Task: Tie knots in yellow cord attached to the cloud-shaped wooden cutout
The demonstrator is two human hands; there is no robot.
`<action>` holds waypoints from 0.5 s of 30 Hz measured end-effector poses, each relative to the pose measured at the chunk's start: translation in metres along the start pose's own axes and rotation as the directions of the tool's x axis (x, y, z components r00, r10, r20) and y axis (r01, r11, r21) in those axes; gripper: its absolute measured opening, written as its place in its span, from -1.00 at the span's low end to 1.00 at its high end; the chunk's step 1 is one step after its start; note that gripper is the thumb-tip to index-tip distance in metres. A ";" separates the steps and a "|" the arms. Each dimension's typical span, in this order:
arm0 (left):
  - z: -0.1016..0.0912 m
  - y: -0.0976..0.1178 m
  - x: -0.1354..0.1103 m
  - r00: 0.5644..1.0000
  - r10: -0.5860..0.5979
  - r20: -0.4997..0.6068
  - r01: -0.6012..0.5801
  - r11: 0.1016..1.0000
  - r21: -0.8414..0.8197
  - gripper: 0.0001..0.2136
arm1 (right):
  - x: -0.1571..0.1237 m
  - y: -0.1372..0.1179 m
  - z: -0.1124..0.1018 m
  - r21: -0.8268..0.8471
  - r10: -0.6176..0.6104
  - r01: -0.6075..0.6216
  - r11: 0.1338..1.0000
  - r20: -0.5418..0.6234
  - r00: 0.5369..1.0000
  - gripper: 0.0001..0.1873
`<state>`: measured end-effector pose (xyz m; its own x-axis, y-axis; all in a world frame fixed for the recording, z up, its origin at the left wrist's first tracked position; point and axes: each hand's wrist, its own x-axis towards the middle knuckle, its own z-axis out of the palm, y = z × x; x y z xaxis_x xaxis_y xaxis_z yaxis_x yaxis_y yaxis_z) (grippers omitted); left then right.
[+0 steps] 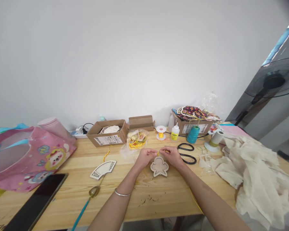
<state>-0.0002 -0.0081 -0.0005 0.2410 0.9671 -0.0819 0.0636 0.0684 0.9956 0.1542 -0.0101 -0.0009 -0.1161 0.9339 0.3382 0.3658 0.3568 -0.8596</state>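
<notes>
My left hand [146, 158] and my right hand [171, 156] meet near the middle of the table, fingertips pinched on a thin yellow cord [158, 154]. The cord sits at the top of a pale frame [159, 166] with a scalloped outline and fabric-like centre, which lies just below my fingers. More yellow cord trails under my right forearm toward the table's front edge. Black-handled scissors [188, 159] lie right beside my right hand, their blades hidden. Left of my left hand is a fan-shaped wooden piece [103, 169] with a yellow cord loop and a teal tassel [80, 214].
Behind my hands stand a glue bottle [175, 132], a yellow cord spool [161, 132], a teal thread cone [193, 134] and cardboard boxes [108, 141]. Cream cloth [252, 179] heaps at right. A pink bag [33, 157] and a phone [36, 203] lie at left.
</notes>
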 end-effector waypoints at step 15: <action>-0.001 -0.002 0.000 0.999 0.037 -0.014 -0.036 0.999 0.018 -0.78 | -0.002 -0.002 0.001 0.006 -0.016 0.015 1.000 0.033 0.999 -0.86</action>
<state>-0.0015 -0.0083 -0.0029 0.2294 0.9723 -0.0447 0.0727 0.0287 0.9969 0.1530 -0.0123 -0.0005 -0.1524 0.9285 0.3388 0.3581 0.3713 -0.8567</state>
